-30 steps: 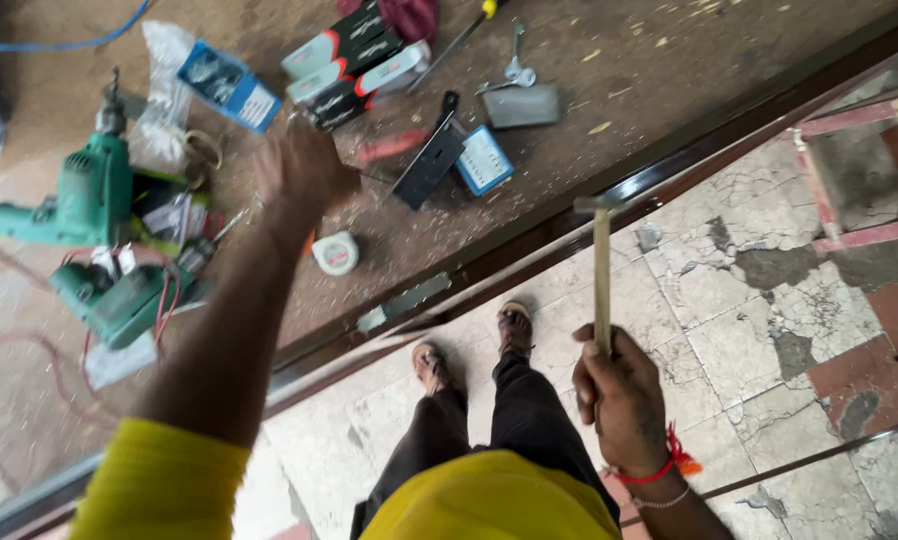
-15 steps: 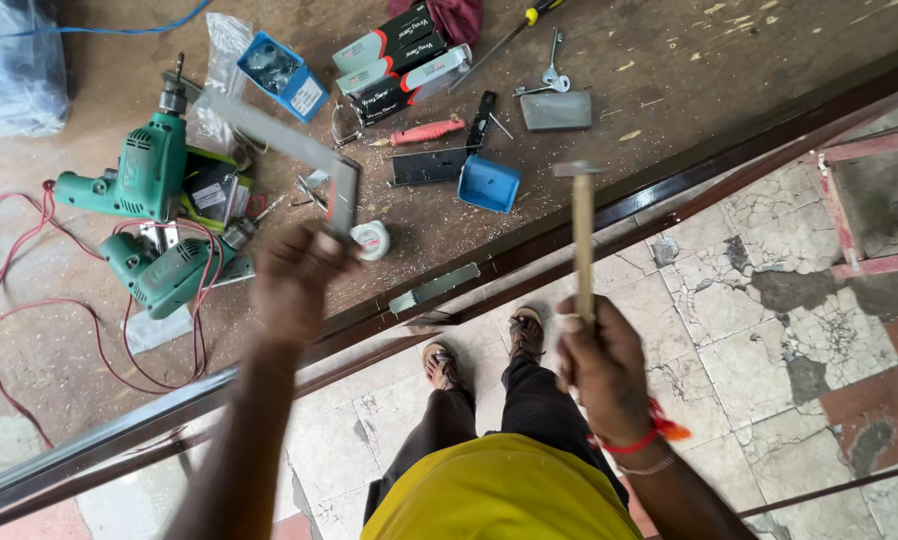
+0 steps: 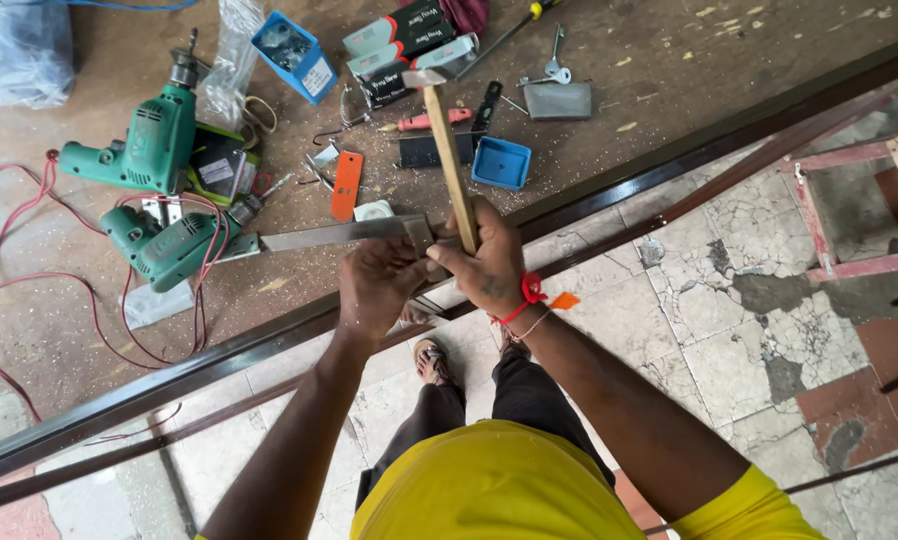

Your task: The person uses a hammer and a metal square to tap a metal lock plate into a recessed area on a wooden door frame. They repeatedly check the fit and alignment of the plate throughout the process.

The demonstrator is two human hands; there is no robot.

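Hammer (image 3: 447, 150) – right hand (image 3: 484, 262) is gripping its wooden handle low, head at 12 o'clock, top-heavy. Left hand (image 3: 379, 285) is clamping stiff metal strip (image 3: 339, 234) – thin, probably sharp-edged – pointing 9 o'clock.

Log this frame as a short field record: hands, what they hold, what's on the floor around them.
view: head camera looking down at a dusty floor
left hand: grips one end of a flat metal strip, held about level
right hand: grips the wooden handle of a hammer, head up
wrist: red band on the right wrist
left of the hands: two green drills with red cables
beyond the hands: blue tray, orange tag, red-handled screwdriver
below the hands: dark metal rail running diagonally, cracked tiles
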